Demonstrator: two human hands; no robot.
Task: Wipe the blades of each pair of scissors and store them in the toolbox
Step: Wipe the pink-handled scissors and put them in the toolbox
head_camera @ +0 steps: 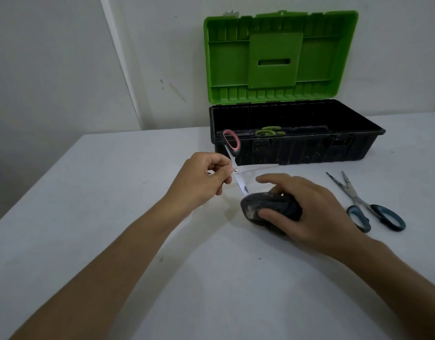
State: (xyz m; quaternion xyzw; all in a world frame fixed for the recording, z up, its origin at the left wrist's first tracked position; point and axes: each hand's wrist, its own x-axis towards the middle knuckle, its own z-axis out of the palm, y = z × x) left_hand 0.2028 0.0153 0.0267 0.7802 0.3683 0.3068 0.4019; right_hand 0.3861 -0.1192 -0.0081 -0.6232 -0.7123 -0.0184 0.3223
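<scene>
My left hand (206, 176) pinches a pair of red-and-black-handled scissors (232, 143) near the pivot, blades spread open above the white table. One blade points down into a dark grey cloth (268, 209), which my right hand (307, 207) grips bunched around the blade tip. The other blade points right. A second pair with blue-black handles (366, 204) lies open on the table to the right of my right hand. A green-handled pair (269, 131) lies inside the black toolbox (358, 148), whose green lid (280, 57) stands open against the wall.
The white table (113, 192) ends at a left edge and a back edge near the wall. The toolbox stands at the back right, just behind my hands.
</scene>
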